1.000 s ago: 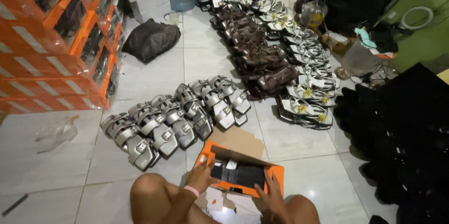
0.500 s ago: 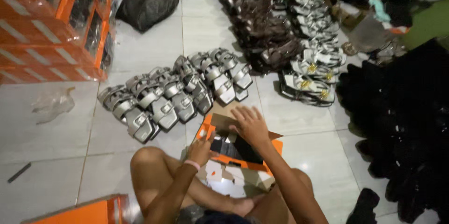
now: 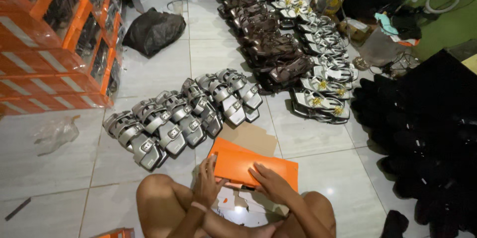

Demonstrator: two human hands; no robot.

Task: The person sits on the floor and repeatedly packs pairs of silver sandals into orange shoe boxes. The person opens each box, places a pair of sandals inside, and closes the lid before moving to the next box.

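We are resting our left hand point(image 3: 207, 181) on the left end of a flat orange cardboard shoe box point(image 3: 256, 167), fingers bent loosely over its edge, thumb side toward us. We are laying our right hand point(image 3: 271, 184) on the lid nearer the front edge, fingers spread and pressing flat on the cardboard, pinching nothing. The box is lying closed on the pale tiled floor point(image 3: 318, 143) just ahead of our bare knees; its contents are hidden under the lid. A brown cardboard flap point(image 3: 251, 136) is showing just behind it. Under our wrists, sheets of white paper point(image 3: 238, 208) are lying between our legs.

Beyond the box, a row of silver-grey strapped sandals with buckles point(image 3: 184, 116) is lying overlapped on the tiles; we are counting roughly a dozen, the exact number not readable. Further back, a long run of dark brown sandals point(image 3: 271, 44) and beside it silver sandals with gold ornaments point(image 3: 320, 86) are stretching away, too many and too overlapped to count. At far left, stacked orange boxes with clear windows point(image 3: 54, 44) are standing against the wall, with dark items inside, kind unclear. One black bag point(image 3: 154, 30) is sitting near them, one crumpled clear plastic wrapper point(image 3: 54, 133) on the tiles, and a pile of black footwear point(image 3: 427, 133) at right.
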